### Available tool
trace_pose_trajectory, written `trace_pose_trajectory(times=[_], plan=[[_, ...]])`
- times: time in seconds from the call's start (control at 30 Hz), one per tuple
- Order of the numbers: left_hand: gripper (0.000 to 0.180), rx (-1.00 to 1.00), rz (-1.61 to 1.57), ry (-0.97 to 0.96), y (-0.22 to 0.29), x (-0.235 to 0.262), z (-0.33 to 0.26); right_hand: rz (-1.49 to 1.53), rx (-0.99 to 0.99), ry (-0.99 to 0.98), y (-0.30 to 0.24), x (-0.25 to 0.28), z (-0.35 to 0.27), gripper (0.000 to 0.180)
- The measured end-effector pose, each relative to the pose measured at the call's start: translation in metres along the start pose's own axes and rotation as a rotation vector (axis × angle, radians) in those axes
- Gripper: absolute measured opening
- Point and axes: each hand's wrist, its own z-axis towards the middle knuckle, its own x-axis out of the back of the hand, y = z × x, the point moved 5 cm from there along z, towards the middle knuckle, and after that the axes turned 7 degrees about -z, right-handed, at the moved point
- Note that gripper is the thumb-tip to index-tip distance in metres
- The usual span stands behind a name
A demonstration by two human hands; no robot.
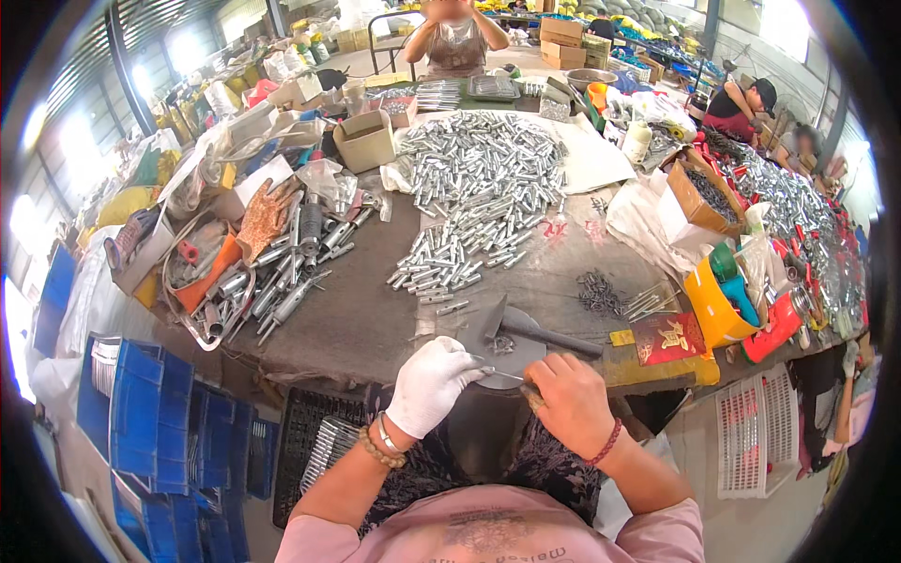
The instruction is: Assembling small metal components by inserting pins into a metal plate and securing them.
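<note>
My left hand [434,385], in a white glove, is closed in a pinch at the table's near edge. Its fingertips grip a small metal part whose exact kind is too small to make out. Bare and closed, my right hand [571,402] holds a thin metal rod [507,375], which points left to the gloved fingertips. Just beyond both hands, a hammer [554,336] lies on a grey plate, beside a little heap of small dark pieces [503,345]. Farther off spreads a large pile of silver metal cylinders [483,174].
Larger metal tubes [291,286] and an orange glove [267,218] crowd the left. At right are dark pins [599,293], a red packet [671,338] and a yellow container [718,305]. Blue bins [150,413] and a white basket [755,436] stand below. Other people sit across and at right.
</note>
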Motion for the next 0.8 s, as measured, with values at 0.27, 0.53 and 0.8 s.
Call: trace_pose_trajectory(times=[0.27, 0.53, 0.8], plan=[[0.020, -0.008, -0.023, -0.072, -0.005, 0.001, -0.006, 0.406, -0.233, -0.142, 0.000, -0.017, -0.017, 0.022], [0.028, 0.374, -0.265, 0.227, -0.003, -0.006, -0.044, 0.820, -0.441, -0.364, -0.004, -0.042, -0.020, 0.023], [0.059, 0.830, -0.810, 0.195, 0.003, -0.031, -0.062, 1.097, -0.690, -0.492, -0.025, -0.050, -0.034, 0.028]])
